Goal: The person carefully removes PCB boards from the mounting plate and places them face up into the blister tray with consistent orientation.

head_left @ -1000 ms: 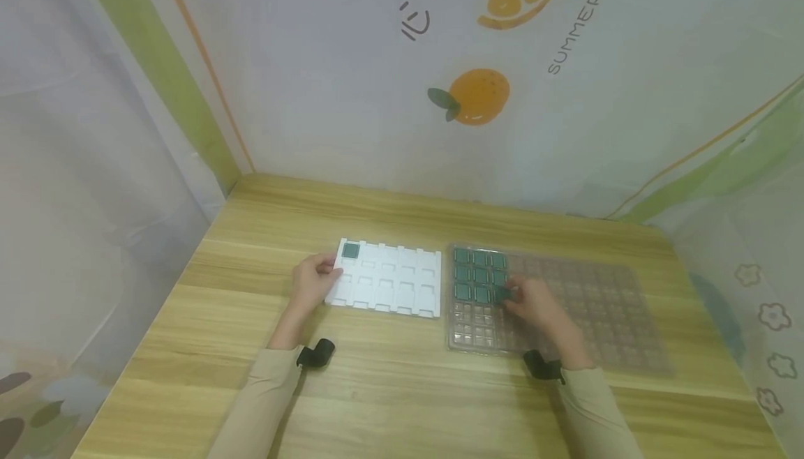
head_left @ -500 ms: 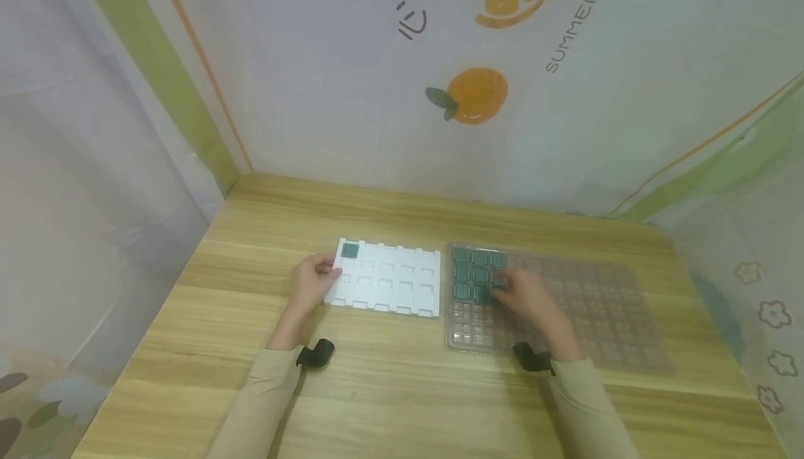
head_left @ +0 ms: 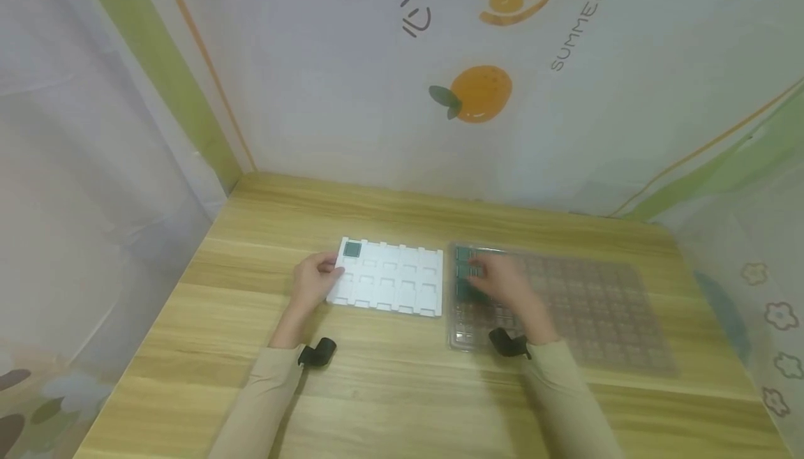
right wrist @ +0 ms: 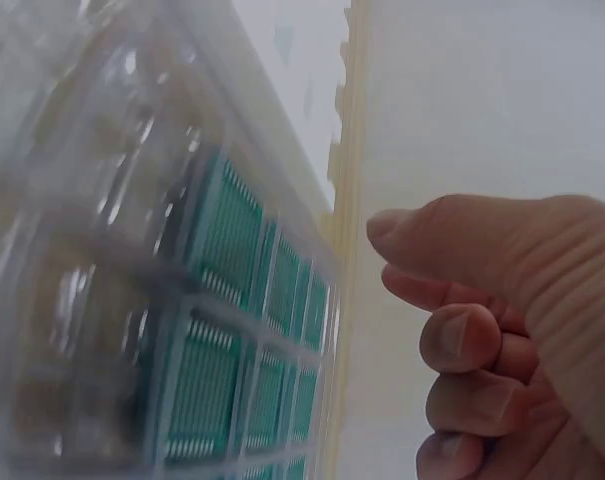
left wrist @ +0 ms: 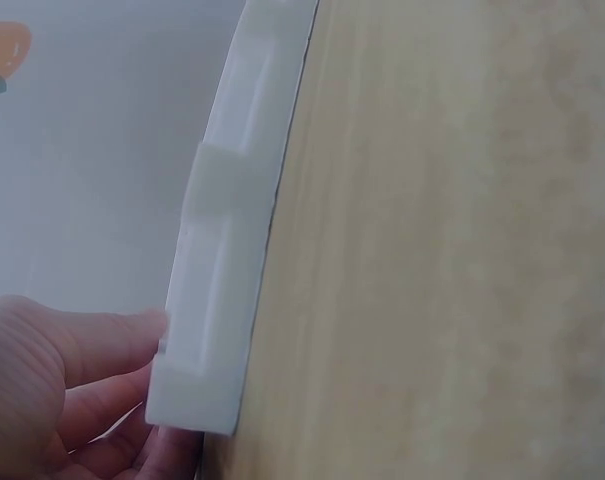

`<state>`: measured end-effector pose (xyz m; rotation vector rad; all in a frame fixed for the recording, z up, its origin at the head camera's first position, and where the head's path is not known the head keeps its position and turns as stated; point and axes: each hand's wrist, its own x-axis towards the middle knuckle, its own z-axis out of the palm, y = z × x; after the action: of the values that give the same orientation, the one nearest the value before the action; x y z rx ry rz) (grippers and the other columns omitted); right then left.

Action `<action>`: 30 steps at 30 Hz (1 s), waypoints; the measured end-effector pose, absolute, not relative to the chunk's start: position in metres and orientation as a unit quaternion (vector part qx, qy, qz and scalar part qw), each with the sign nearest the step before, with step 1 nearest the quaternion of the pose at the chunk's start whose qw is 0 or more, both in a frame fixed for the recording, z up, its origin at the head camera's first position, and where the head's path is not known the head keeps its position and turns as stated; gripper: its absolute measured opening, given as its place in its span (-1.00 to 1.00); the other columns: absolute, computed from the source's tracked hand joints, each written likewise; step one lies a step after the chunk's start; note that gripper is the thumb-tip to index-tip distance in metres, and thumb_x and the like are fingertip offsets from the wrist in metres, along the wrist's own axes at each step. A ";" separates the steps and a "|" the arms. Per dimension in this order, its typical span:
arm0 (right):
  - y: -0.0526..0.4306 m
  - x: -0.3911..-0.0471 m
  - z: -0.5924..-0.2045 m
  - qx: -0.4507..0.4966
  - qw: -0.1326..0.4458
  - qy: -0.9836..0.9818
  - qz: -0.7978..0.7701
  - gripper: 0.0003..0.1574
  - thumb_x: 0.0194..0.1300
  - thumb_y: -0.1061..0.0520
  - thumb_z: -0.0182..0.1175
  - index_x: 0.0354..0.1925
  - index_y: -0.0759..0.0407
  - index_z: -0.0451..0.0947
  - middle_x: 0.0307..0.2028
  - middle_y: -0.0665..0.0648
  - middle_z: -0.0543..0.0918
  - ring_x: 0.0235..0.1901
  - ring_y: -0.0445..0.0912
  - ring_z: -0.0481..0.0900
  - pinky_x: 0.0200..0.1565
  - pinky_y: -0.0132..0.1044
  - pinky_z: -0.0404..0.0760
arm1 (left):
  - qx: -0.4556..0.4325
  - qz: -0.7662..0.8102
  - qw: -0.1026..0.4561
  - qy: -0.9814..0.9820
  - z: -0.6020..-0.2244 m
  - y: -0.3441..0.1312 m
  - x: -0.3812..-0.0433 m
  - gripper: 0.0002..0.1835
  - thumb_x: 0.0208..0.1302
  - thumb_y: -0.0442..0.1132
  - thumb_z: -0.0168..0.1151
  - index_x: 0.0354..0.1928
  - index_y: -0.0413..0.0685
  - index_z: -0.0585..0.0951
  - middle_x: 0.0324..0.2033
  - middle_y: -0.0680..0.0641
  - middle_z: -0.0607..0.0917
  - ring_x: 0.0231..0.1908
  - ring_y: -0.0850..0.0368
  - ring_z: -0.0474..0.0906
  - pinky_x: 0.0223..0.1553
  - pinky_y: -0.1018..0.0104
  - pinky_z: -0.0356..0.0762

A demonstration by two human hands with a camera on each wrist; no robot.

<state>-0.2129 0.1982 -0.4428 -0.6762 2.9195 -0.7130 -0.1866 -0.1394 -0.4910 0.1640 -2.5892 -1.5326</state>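
My left hand [head_left: 313, 280] pinches the left edge of a white plastic tray [head_left: 391, 264] with shallow pockets. One small square green circuit board [head_left: 352, 249] sits in that tray's far left pocket. My right hand [head_left: 502, 284] is over the left part of a clear plastic tray, its fingers loosely curled. The right wrist view shows nothing between thumb and forefinger. Beneath that hand, several green circuit boards [right wrist: 230, 235] lie in the clear tray's compartments, partly hidden in the head view. In the left wrist view the thumb is against the end of the white tray [left wrist: 214, 290].
Stretching right from the boards, the clear tray [head_left: 603, 305] has many bare compartments. Both trays lie side by side on a wooden table [head_left: 402, 396], a narrow gap between them. A printed curtain [head_left: 339, 96] hangs at the back and sides.
My right hand has moved left across the clear tray, from the third column of green circuit boards toward the white tray. My left hand keeps its place on the white tray.
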 end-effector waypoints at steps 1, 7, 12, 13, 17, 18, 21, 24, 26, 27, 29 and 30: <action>0.196 -0.214 -0.442 -0.220 0.034 0.945 -0.239 -0.67 0.11 0.23 0.31 -0.14 0.36 0.57 -0.68 -0.03 0.39 -0.69 -0.21 0.25 -0.65 -0.38 0.32 | 0.053 -0.508 0.064 -0.857 -0.491 -0.139 -0.186 -0.69 0.10 -0.46 0.27 -0.08 -0.44 0.58 -0.27 -0.35 0.65 -0.24 -0.17 0.60 -0.15 0.06 0.60; 0.178 -0.219 -0.442 -0.239 0.030 0.935 -0.262 -0.69 0.11 0.28 0.27 -0.16 0.42 0.56 -0.70 -0.01 0.40 -0.71 -0.22 0.24 -0.65 -0.41 0.33 | 0.052 -0.510 0.063 -0.856 -0.489 -0.139 -0.186 -0.69 0.10 -0.47 0.27 -0.08 -0.46 0.57 -0.27 -0.36 0.64 -0.24 -0.18 0.60 -0.15 0.07 0.60; 0.159 -0.223 -0.441 -0.249 0.024 0.926 -0.284 -0.71 0.11 0.31 0.25 -0.15 0.40 0.57 -0.69 -0.01 0.35 -0.69 -0.20 0.20 -0.63 -0.38 0.27 | 0.056 -0.506 0.060 -0.858 -0.490 -0.139 -0.187 -0.68 0.10 -0.46 0.28 -0.08 -0.45 0.57 -0.27 -0.35 0.64 -0.24 -0.17 0.60 -0.15 0.08 0.61; 0.155 -0.224 -0.442 -0.244 0.027 0.927 -0.283 -0.72 0.12 0.29 0.26 -0.15 0.38 0.58 -0.69 -0.02 0.34 -0.68 -0.21 0.21 -0.63 -0.38 0.27 | 0.056 -0.506 0.060 -0.859 -0.490 -0.139 -0.187 -0.68 0.10 -0.46 0.28 -0.08 -0.45 0.57 -0.27 -0.35 0.65 -0.24 -0.17 0.60 -0.15 0.08 0.61; 0.138 -0.225 -0.441 -0.229 0.041 0.933 -0.275 -0.71 0.15 0.23 0.27 -0.14 0.35 0.59 -0.68 -0.01 0.35 -0.66 -0.19 0.23 -0.62 -0.39 0.27 | 0.057 -0.504 0.059 -0.860 -0.490 -0.139 -0.187 -0.69 0.10 -0.46 0.28 -0.08 -0.44 0.57 -0.27 -0.35 0.65 -0.24 -0.17 0.61 -0.16 0.08 0.61; 0.134 -0.226 -0.441 -0.227 0.044 0.934 -0.273 -0.71 0.15 0.23 0.27 -0.14 0.34 0.59 -0.70 -0.01 0.34 -0.66 -0.19 0.23 -0.62 -0.39 0.26 | 0.058 -0.504 0.059 -0.860 -0.490 -0.139 -0.187 -0.69 0.10 -0.46 0.28 -0.08 -0.44 0.57 -0.27 -0.35 0.65 -0.24 -0.17 0.61 -0.16 0.08 0.61; 0.123 -0.226 -0.441 -0.222 0.054 0.933 -0.277 -0.71 0.16 0.22 0.26 -0.13 0.33 0.59 -0.69 -0.01 0.35 -0.64 -0.18 0.25 -0.61 -0.41 0.25 | 0.059 -0.505 0.059 -0.859 -0.490 -0.139 -0.187 -0.68 0.09 -0.46 0.28 -0.08 -0.44 0.57 -0.27 -0.35 0.65 -0.24 -0.17 0.61 -0.15 0.08 0.60; 0.114 -0.226 -0.441 -0.226 0.057 0.929 -0.287 -0.71 0.16 0.23 0.26 -0.13 0.34 0.59 -0.70 0.00 0.33 -0.65 -0.18 0.24 -0.62 -0.41 0.23 | 0.058 -0.505 0.061 -0.859 -0.490 -0.139 -0.187 -0.69 0.09 -0.46 0.28 -0.08 -0.44 0.58 -0.27 -0.34 0.65 -0.24 -0.17 0.61 -0.16 0.07 0.61; 0.108 -0.226 -0.442 -0.232 0.055 0.928 -0.286 -0.72 0.16 0.23 0.27 -0.14 0.34 0.60 -0.70 -0.01 0.34 -0.66 -0.19 0.24 -0.62 -0.42 0.24 | 0.057 -0.505 0.062 -0.859 -0.491 -0.140 -0.187 -0.69 0.09 -0.46 0.28 -0.08 -0.44 0.58 -0.27 -0.35 0.65 -0.25 -0.17 0.61 -0.16 0.08 0.61; 0.106 -0.226 -0.442 -0.235 0.053 0.928 -0.283 -0.72 0.15 0.22 0.27 -0.15 0.33 0.60 -0.70 -0.01 0.34 -0.66 -0.19 0.25 -0.62 -0.42 0.24 | 0.056 -0.505 0.063 -0.859 -0.491 -0.140 -0.188 -0.69 0.09 -0.46 0.28 -0.08 -0.44 0.58 -0.27 -0.35 0.65 -0.25 -0.17 0.61 -0.16 0.08 0.61; 0.100 -0.226 -0.443 -0.239 0.050 0.931 -0.271 -0.73 0.15 0.20 0.27 -0.16 0.31 0.61 -0.70 -0.02 0.36 -0.65 -0.19 0.26 -0.61 -0.43 0.26 | 0.055 -0.505 0.064 -0.859 -0.492 -0.140 -0.188 -0.69 0.09 -0.47 0.28 -0.09 -0.44 0.58 -0.27 -0.35 0.65 -0.25 -0.17 0.61 -0.17 0.08 0.61; 0.097 -0.225 -0.443 -0.239 0.052 0.931 -0.269 -0.73 0.15 0.20 0.27 -0.16 0.30 0.61 -0.69 -0.02 0.37 -0.65 -0.19 0.27 -0.61 -0.43 0.27 | 0.055 -0.506 0.064 -0.858 -0.492 -0.140 -0.188 -0.69 0.09 -0.47 0.28 -0.09 -0.44 0.58 -0.27 -0.35 0.65 -0.25 -0.17 0.61 -0.17 0.08 0.61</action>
<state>-0.2254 0.0974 -0.4428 -0.7285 2.8334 -0.8180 -0.1880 -0.1399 -0.4917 0.1667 -2.5909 -1.5281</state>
